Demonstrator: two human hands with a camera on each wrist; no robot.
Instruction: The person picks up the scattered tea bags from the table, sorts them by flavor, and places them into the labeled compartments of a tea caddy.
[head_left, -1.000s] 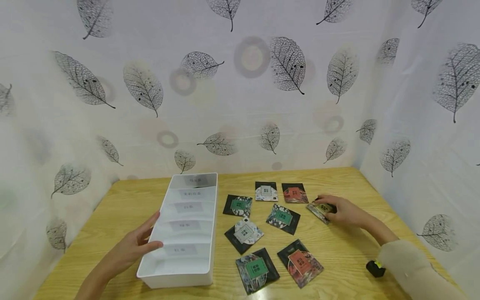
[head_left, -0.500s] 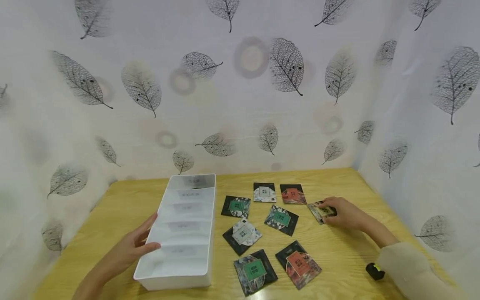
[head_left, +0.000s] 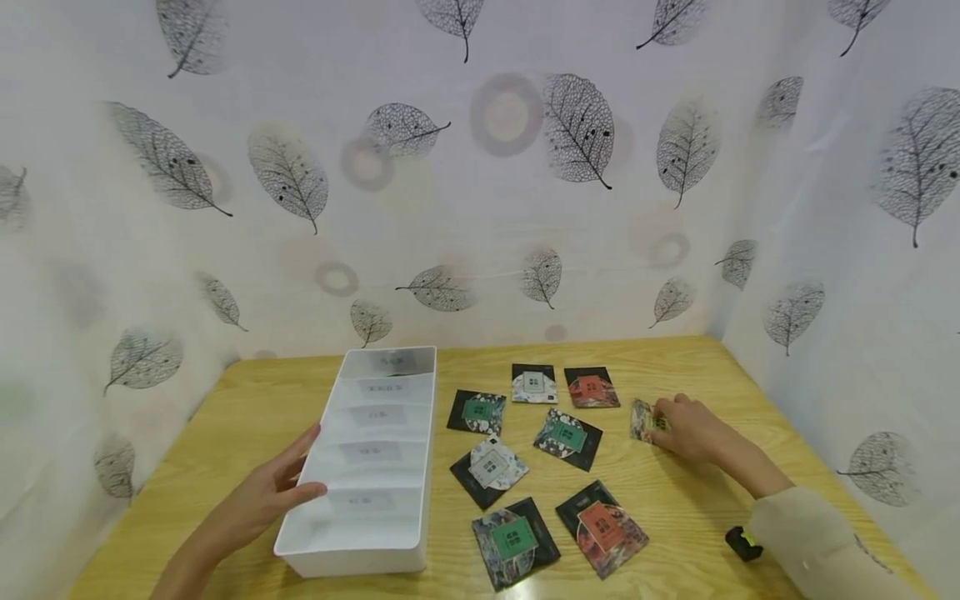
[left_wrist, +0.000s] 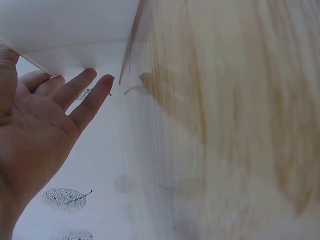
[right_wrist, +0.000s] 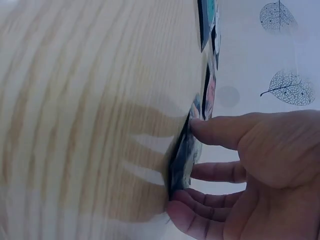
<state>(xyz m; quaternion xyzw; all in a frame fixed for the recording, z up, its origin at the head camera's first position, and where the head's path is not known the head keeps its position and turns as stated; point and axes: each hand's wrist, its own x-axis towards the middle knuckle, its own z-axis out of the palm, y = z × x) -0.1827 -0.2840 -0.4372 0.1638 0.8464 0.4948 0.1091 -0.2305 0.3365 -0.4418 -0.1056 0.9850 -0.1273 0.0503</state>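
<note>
Yellow-label sachet (head_left: 642, 419), btwn R thumb (right_wrist: 220, 131) & fingers (right_wrist: 187, 216)

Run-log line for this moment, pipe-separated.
left hand: touching white divided box, left side | right hand: grips yellow-label packet | seven other packets: on table, right of box

This seems to be a small booth, closed by cloth (head_left: 480, 208) at the back and on both sides; whether it stands in a home or a workplace, I cannot tell. The cloth is pale, printed with leaves (head_left: 577, 129), like a household curtain. The counter (head_left: 690, 525) has wood grain, and the box (head_left: 360, 562) and packets (head_left: 567, 437) on it look domestic.
</note>
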